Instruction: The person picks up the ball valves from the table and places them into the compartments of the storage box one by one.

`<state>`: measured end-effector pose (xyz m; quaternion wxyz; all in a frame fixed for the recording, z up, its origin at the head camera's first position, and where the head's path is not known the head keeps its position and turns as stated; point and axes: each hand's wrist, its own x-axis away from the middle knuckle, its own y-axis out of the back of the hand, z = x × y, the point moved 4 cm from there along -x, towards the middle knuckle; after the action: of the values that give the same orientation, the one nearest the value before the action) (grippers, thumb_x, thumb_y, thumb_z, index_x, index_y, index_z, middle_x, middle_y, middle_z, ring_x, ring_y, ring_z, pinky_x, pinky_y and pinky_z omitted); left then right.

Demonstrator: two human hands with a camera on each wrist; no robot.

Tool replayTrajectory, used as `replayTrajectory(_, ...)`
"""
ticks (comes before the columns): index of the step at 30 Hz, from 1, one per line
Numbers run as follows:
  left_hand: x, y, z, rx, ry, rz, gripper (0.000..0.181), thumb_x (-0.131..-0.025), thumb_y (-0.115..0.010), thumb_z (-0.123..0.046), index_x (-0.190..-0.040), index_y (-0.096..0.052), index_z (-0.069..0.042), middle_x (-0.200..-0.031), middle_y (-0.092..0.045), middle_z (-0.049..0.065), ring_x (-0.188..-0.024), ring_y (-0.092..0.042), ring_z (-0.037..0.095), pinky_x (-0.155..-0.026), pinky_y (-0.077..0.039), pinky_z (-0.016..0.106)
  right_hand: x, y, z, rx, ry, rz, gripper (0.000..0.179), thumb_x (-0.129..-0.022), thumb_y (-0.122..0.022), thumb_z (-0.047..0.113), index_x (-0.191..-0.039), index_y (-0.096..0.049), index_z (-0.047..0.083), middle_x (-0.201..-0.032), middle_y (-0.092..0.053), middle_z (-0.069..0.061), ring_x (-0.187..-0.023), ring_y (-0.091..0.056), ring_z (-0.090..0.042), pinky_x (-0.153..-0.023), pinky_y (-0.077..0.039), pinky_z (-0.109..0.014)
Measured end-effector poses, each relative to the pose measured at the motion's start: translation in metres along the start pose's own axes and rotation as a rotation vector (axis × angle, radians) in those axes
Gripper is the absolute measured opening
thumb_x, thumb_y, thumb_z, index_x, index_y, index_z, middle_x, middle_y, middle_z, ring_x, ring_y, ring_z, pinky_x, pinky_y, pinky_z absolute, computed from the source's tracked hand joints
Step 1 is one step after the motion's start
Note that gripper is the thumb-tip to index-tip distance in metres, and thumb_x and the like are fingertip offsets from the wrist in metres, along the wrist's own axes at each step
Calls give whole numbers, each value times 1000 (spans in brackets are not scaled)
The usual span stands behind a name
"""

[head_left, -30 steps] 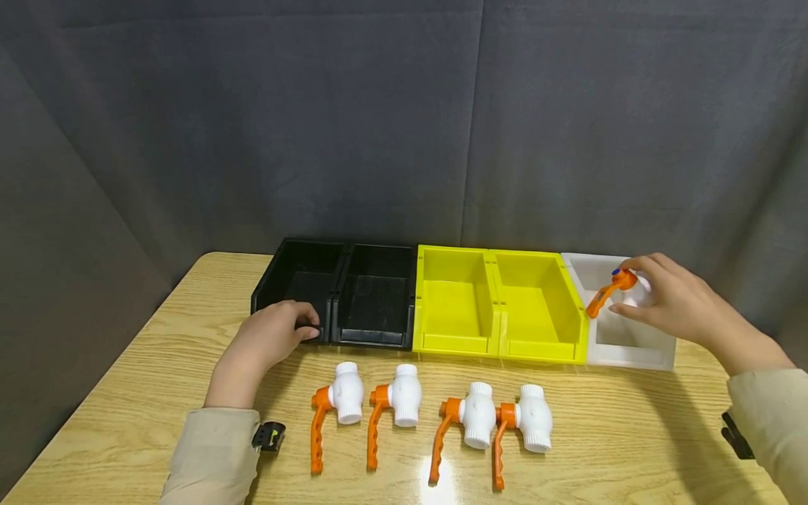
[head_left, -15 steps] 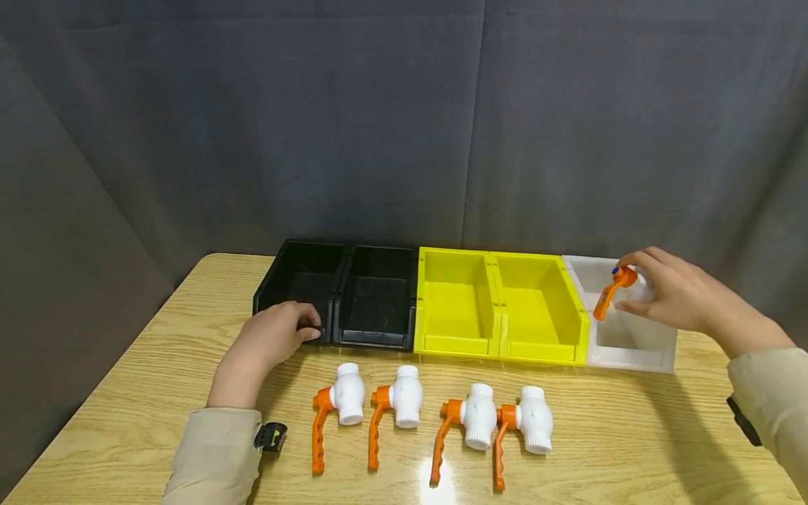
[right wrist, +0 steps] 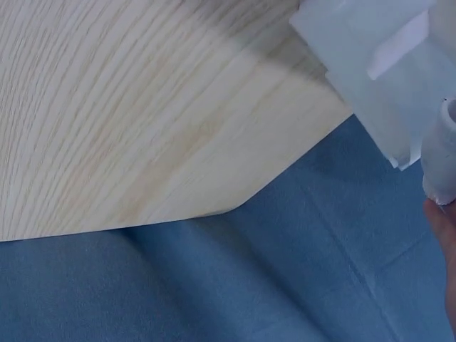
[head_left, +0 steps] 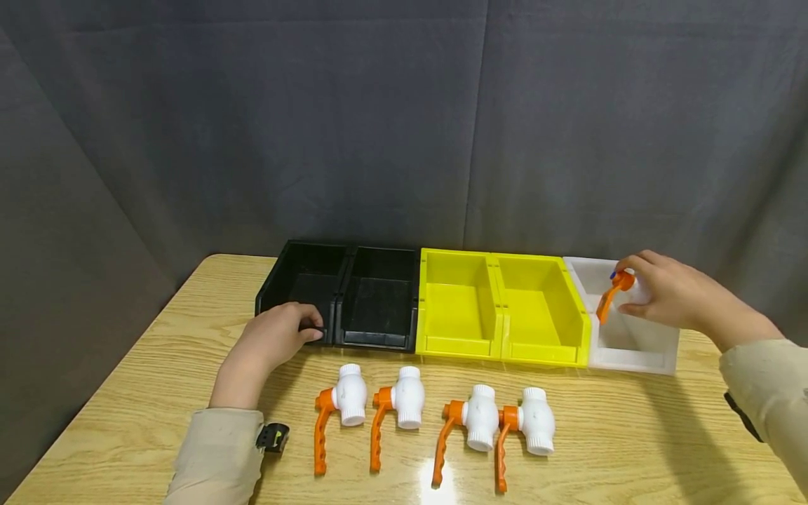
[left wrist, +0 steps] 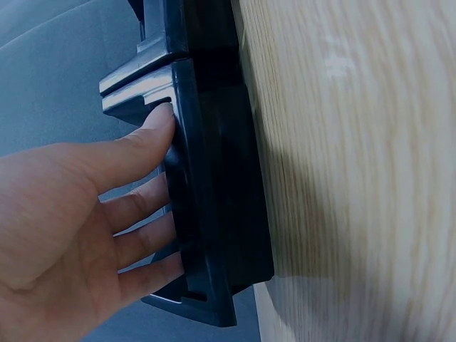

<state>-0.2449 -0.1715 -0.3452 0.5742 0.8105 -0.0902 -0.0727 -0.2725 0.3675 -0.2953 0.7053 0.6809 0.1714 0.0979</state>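
Note:
My left hand point(head_left: 273, 338) grips the front lip of the leftmost black bin point(head_left: 309, 270). In the left wrist view, the thumb lies on the lip of that black bin point(left wrist: 231, 206), with the other fingers bent over its edge. Over the white bin point(head_left: 633, 360) at the far right, my right hand point(head_left: 678, 293) holds a white ball valve with an orange lever point(head_left: 609, 300). The lever slants down to the left; the palm side hides part of the valve body. Only the white end of the ball valve point(right wrist: 438, 164) shows in the right wrist view, at the right edge.
Several similar ball valves stand in a row in front of the bins, among them a leftmost valve point(head_left: 350, 395) and a rightmost valve point(head_left: 537, 421). Another black bin point(head_left: 379, 298) and two yellow bins point(head_left: 459, 346) fill the row's middle. A grey curtain point(head_left: 379, 126) hangs behind the table point(head_left: 164, 337).
The valve's orange lever has swung a little to the right and more steeply downward in my right hand, still above the white bin. My left hand keeps its hold on the black bin.

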Motion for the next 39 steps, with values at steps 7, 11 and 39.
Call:
replayTrajectory(7, 0, 0, 0, 1, 0, -3, 9, -92, -71, -19, -99, -70, -13, -98, -68, 6, -83, -59, 23, -78, -51, 46, -3, -11, 6, 10, 20, 36, 52, -74, -88, 20, -117, -63, 6, -108, -60, -11, -92, -57, -30, -83, -51, -55)
replayTrajectory(11, 0, -1, 1, 0, 0, -6, 9, -92, -72, -19, -99, -70, -13, -97, -68, 5, -83, -59, 23, -78, -51, 46, -5, -17, 9, 59, 26, 71, 53, -73, -88, 22, -118, -63, 8, -111, -59, -10, -95, -57, -28, -82, -52, -53)
replayTrajectory(39, -3, -2, 1, -10, -9, -19, 11, -91, -72, -19, -100, -71, -12, -99, -69, 7, -83, -60, 23, -80, -51, 46, -13, -46, 20, 42, 55, 143, 54, -69, -92, 26, -110, -63, 5, -102, -63, -7, -88, -60, -25, -82, -55, -51)
